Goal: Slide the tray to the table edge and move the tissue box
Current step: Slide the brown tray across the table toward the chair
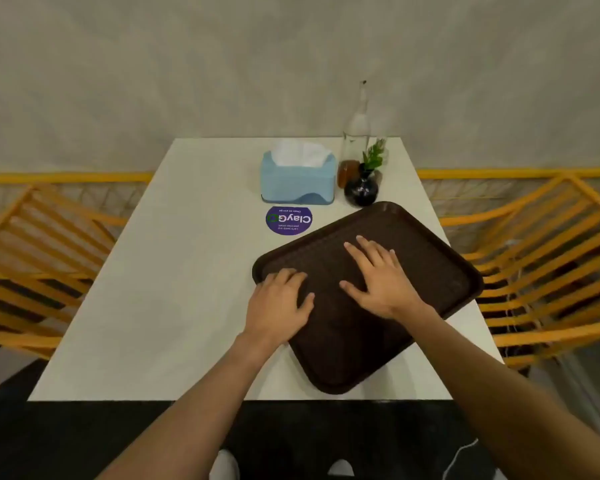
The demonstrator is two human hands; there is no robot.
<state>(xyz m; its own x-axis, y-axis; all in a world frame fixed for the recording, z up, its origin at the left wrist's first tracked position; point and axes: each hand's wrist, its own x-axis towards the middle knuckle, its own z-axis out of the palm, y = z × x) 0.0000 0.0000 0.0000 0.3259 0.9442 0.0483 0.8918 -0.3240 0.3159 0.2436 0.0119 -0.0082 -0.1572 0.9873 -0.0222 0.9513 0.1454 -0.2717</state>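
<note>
A dark brown tray (426,258) lies askew on the right half of the white table (174,271), its right corner jutting past the table's right edge. My left hand (278,303) rests over the tray's left rim with fingers curled onto its surface. My right hand (381,275) lies flat on the tray's middle, fingers spread. Neither hand grips anything. A light blue tissue box (298,180) with white tissue sticking out stands at the far middle of the table, apart from the tray.
A purple round sticker (289,220) lies between the box and the tray. A dark vase with a green sprig (361,190), a clear glass bottle (356,133) and a small brown jar (347,172) stand right of the box. Yellow slatted chairs (42,258) flank the table.
</note>
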